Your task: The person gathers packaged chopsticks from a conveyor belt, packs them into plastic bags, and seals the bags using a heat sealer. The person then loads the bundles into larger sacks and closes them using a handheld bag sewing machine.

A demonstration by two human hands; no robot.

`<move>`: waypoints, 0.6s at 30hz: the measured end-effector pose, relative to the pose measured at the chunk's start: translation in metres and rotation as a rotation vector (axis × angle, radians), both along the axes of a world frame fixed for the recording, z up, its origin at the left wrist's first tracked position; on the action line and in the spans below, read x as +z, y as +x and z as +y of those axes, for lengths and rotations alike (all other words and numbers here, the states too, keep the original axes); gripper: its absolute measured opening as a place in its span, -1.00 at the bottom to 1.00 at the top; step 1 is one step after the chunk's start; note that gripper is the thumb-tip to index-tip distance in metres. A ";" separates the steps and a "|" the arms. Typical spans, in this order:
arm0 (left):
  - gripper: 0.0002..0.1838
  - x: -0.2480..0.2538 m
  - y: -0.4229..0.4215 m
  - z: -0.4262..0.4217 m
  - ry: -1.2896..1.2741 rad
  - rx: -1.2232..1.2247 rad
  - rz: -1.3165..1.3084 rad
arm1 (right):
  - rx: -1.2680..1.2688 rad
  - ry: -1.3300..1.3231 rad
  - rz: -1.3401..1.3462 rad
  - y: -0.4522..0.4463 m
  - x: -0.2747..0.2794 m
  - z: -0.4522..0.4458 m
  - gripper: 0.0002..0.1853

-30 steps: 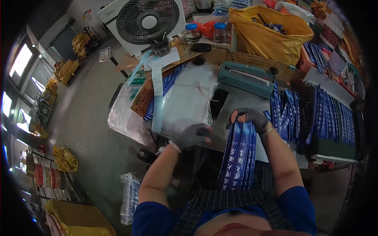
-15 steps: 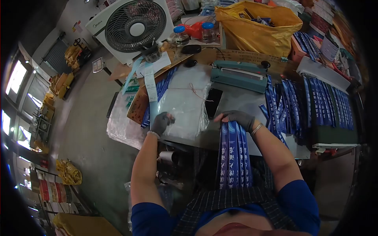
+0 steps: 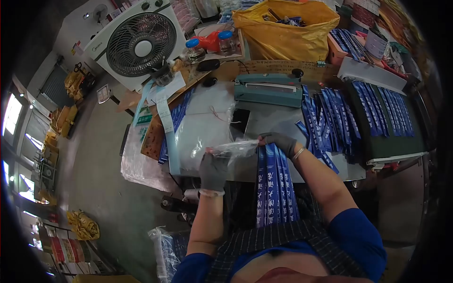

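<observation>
Together now come the left hand (image 3: 213, 170) and right hand (image 3: 278, 143), farther apart half a second ago, with a clear bag (image 3: 236, 149) between them. Beneath is the worktable (image 3: 273, 123), a stack of clear bags (image 3: 200, 125) on its left. Blue strips (image 3: 276, 188) hang at the near edge from the right hand's closed grip. Both hands' fingertips pinch the bag's opposite ends.

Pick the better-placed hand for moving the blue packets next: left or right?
Right, probably: the right hand holds the blue packets near their upper ends and also meets the clear plastic. The left hand grips the plastic's other end, apart from the packets.
</observation>
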State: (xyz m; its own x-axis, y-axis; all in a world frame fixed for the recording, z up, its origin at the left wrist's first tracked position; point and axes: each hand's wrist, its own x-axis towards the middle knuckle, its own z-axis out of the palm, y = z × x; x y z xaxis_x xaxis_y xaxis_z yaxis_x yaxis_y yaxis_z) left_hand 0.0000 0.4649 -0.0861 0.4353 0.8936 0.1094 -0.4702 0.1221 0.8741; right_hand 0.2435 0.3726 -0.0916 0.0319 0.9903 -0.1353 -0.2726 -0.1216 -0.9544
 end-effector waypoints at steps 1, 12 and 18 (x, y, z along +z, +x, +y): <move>-0.82 -0.017 -0.007 0.023 0.350 0.125 0.364 | 0.000 0.014 -0.070 0.007 0.002 -0.007 -0.68; -0.89 0.078 0.056 -0.085 1.008 0.133 0.471 | -0.064 0.178 -0.339 -0.025 0.050 -0.005 -0.57; -0.56 0.034 -0.010 -0.114 1.372 -0.629 0.424 | -0.215 -0.045 -0.068 -0.083 -0.015 -0.172 -0.32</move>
